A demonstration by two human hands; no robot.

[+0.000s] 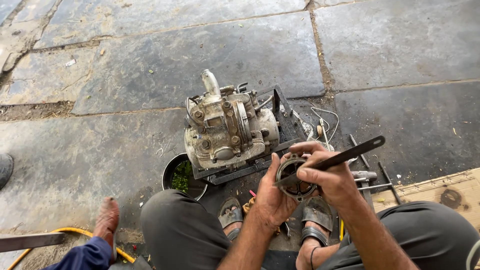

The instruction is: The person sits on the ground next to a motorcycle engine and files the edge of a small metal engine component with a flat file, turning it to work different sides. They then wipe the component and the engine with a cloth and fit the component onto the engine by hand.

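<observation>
Round metal part (296, 181) half hidden behind both hands' fingers.

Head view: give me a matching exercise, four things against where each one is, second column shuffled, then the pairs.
Things:
1. round metal part
2. flat dark bar
3. engine block
4. dark bowl

Places:
A. on a metal stand on the stone floor
B. on the floor by the left knee, green bits inside
C. held in the left hand
D. gripped in the right hand, laid across the round part

Pairs: 1-C, 2-D, 3-A, 4-B
</observation>
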